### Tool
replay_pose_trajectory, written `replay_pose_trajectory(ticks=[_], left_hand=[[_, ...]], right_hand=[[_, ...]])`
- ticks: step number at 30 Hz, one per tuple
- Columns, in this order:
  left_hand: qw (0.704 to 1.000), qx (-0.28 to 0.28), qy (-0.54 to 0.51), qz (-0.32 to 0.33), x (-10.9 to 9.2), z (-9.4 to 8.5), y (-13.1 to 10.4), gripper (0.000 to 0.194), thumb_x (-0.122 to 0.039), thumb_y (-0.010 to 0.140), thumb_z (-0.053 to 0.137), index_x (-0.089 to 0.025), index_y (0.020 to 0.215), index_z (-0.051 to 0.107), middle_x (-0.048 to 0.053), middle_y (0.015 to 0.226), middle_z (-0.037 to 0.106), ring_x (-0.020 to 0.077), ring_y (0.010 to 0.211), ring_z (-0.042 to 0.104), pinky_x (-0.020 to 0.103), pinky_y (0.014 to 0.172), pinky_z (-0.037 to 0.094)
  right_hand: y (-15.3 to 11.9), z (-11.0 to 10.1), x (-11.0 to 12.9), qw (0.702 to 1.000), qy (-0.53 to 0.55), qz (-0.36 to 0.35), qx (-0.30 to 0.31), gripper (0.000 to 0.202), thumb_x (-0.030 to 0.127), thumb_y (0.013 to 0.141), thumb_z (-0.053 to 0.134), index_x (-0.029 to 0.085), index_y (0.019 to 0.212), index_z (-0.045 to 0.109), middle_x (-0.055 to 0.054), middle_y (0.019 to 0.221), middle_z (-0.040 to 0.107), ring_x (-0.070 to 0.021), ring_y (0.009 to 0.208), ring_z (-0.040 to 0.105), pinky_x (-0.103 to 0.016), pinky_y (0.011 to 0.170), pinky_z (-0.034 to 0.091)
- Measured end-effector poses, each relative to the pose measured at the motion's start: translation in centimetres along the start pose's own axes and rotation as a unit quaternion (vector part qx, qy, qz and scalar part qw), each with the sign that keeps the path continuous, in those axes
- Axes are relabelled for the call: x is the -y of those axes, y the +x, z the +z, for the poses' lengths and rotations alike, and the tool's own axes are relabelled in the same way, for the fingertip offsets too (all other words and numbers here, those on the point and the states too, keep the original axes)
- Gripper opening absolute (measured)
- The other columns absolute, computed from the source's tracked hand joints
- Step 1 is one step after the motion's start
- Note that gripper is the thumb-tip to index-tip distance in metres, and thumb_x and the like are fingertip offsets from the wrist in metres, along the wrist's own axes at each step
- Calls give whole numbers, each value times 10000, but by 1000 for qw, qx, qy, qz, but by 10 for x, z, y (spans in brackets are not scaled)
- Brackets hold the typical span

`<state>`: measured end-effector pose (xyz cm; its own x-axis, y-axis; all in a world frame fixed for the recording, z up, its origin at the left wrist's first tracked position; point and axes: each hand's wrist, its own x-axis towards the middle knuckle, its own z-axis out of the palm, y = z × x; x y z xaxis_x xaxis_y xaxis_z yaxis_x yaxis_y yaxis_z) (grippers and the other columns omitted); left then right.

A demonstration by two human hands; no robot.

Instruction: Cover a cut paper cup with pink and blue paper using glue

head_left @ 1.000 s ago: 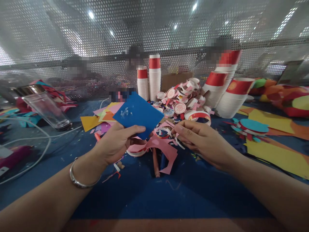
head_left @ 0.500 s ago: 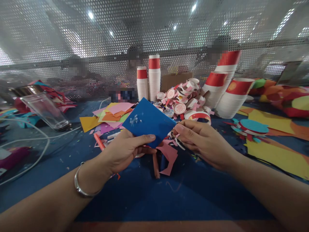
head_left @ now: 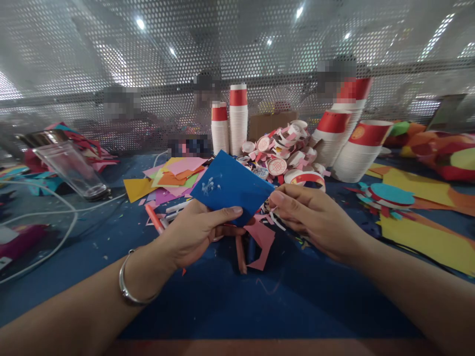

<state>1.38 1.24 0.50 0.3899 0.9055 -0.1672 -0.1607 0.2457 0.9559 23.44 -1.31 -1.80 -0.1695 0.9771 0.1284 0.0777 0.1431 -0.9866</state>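
Observation:
A square of blue paper (head_left: 237,185) is held up in front of me, one corner upward, with small whitish bits like dried glue on its left part. My left hand (head_left: 202,225) pinches its lower edge, thumb on top and fingers beneath. At the paper's right corner, my right hand (head_left: 308,215) has thumb and forefinger pressed together on the edge. Below the paper, cut pink paper (head_left: 264,242) lies on the table beside a brown crayon-like stick (head_left: 241,254) and a dark blue one (head_left: 251,249).
Coloured paper sheets (head_left: 178,178) and an orange marker (head_left: 154,217) lie left of centre. Behind are stacked paper cups (head_left: 238,121) and a heap of cut cup pieces (head_left: 276,165). A glass bottle (head_left: 70,168) and white cable (head_left: 74,217) are left; a turquoise paper craft (head_left: 391,194) is right.
My left hand and the blue paper have shifted very slightly to the right. Both hands keep the same hold.

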Motion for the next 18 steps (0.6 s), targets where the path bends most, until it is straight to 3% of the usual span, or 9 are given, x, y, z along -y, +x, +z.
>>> replay_pose_trajectory(ticks=[10, 18], left_hand=[[999, 29, -13, 8, 2, 1, -2, 145, -181, 792, 845, -106, 914, 820, 145, 1001, 819, 232, 858, 780, 297, 721, 648], [999, 39, -19, 13, 2, 1, -1, 136, -172, 796, 841, -99, 909, 819, 144, 1005, 816, 231, 857, 782, 283, 709, 652]], right_hand=[[1, 2, 0, 1000, -15, 5, -1, 431, 627, 948, 608, 201, 885, 614, 75, 599, 347, -59, 472, 255, -272, 434, 137], [0, 1, 0, 1000, -22, -6, -7, 447, 628, 952, 597, 197, 832, 576, 79, 592, 320, -61, 471, 260, -249, 421, 160]])
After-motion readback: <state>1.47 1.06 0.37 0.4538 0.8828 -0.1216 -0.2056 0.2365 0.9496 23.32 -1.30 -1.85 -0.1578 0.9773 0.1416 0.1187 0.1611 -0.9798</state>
